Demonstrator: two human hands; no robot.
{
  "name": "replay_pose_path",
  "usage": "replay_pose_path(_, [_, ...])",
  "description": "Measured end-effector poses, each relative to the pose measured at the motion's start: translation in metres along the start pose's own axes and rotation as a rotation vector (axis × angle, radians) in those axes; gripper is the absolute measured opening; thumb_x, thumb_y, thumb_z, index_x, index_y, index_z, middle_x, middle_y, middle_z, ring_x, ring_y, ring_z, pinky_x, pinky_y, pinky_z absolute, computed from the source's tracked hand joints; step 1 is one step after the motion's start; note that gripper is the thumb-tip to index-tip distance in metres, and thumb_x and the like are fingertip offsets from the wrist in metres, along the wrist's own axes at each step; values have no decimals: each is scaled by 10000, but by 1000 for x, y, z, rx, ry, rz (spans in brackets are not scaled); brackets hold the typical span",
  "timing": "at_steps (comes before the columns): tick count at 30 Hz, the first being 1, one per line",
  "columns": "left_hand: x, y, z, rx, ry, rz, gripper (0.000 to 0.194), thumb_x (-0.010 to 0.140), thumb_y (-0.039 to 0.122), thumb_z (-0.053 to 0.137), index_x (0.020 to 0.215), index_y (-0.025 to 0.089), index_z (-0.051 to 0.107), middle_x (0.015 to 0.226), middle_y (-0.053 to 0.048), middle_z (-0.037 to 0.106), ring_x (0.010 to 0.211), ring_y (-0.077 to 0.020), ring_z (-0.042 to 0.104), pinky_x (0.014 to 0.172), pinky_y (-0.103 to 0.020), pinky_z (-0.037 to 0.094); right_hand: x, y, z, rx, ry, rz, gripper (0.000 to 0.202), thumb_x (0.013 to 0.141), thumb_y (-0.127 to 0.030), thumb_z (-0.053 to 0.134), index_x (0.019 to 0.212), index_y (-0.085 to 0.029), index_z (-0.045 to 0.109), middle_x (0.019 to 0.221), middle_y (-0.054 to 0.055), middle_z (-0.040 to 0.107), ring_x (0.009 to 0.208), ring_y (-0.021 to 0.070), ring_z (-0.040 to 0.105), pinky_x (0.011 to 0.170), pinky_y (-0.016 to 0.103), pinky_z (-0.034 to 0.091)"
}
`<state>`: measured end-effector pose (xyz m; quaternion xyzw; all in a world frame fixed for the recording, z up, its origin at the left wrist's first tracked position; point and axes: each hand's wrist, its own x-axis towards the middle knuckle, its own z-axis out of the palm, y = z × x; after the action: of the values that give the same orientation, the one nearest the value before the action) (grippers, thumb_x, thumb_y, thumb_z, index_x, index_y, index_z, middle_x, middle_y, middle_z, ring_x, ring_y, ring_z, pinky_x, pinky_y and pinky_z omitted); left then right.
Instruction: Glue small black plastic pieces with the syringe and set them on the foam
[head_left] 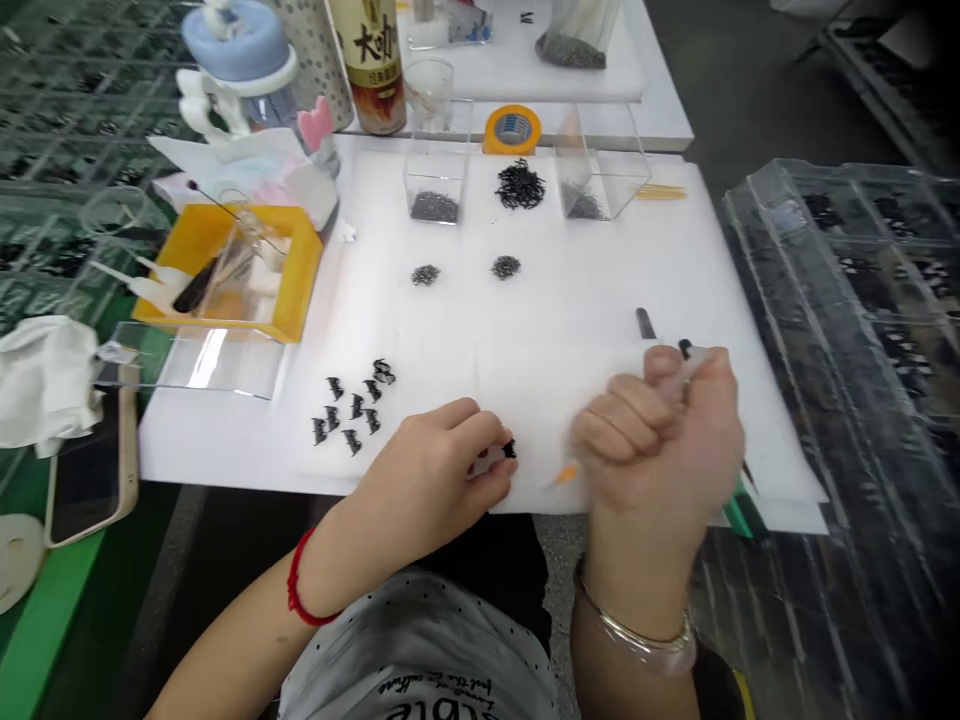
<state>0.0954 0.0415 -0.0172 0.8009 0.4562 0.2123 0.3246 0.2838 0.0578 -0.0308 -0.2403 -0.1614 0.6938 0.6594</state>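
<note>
Near the front edge of the white work surface [570, 300], my left hand [450, 465] pinches a small black part [510, 449] between thumb and fingers. My right hand [660, 430], raised at the right and slightly blurred, is closed round a thin whitish tool [691, 368] with a dark end. A pointed orange tip [565, 475] shows below its fingers; whether it belongs to the same tool I cannot tell. Several small black comb-like parts [357, 406] lie left of my left hand. Two small heaps of dark bits [425, 275] [505, 267] and a larger pile of black pieces [520, 186] lie farther back.
Clear boxes [435, 180] [600, 185] and an orange tape roll [512, 130] stand at the back. A yellow tray [304, 275], a clear lid [217, 365] and a phone [90, 465] lie left. Compartment trays [847, 290] flank the right; a green object [744, 512] lies by my right wrist.
</note>
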Motion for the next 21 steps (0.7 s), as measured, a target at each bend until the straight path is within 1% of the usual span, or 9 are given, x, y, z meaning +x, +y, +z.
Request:
replay_pose_path(3, [-3,0,-12,94,83,-44,116,806,175,596,903,141,650,737,-10,589,617,-125,556,555,-246,460,1,-3,-8,62,-32,30,376,843,-506,574,723,-160,657,408,-131,195,306,17,74,257,111,136])
replay_pose_path(5, [-10,-4,-24,180,166,-111,150,819,178,578,937,123,652,768,-38,601,675,-163,574,581,-285,459,1,-3,-8,62,-46,27,374,850,-494,566,718,-158,663,406,-129,184,303,16,81,259,111,119])
replay_pose_path(7, [-17,-9,-36,264,213,-184,166,825,175,579,952,108,662,803,-68,613,740,-211,587,621,-335,461,0,-3,-5,51,-54,29,373,851,-491,564,713,-161,672,406,-125,173,303,19,82,263,119,95])
replay_pose_path(10, [-25,-18,-46,333,191,-250,166,822,182,609,950,108,685,832,-86,628,790,-251,595,659,-377,475,-1,-2,0,31,-34,54,361,853,-472,577,701,-163,685,411,-116,167,313,24,91,282,139,64])
replay_pose_path(13, [-26,-23,-49,341,169,-278,193,807,233,666,967,127,688,858,-75,643,813,-247,613,684,-371,499,-2,-2,2,19,-17,63,344,847,-454,600,693,-159,688,418,-110,165,323,26,98,296,151,56])
replay_pose_path(16, [-23,-25,-55,350,170,-299,217,789,297,707,937,138,686,877,-67,660,829,-239,625,720,-365,507,-1,-2,2,23,-25,58,338,837,-455,614,694,-157,685,418,-111,160,322,25,96,293,151,59])
replay_pose_path(18, [-18,-29,-62,373,190,-320,201,823,302,669,931,134,686,888,-75,665,838,-243,624,740,-373,504,-1,-1,2,26,-25,64,338,840,-454,608,694,-158,681,419,-111,157,323,26,93,293,151,60])
replay_pose_path(21, [-8,-37,-70,427,203,-345,220,868,230,586,1027,119,689,929,-100,670,857,-262,619,780,-405,495,-2,-1,3,24,-22,64,350,845,-465,597,689,-161,671,420,-111,155,329,28,93,301,152,70])
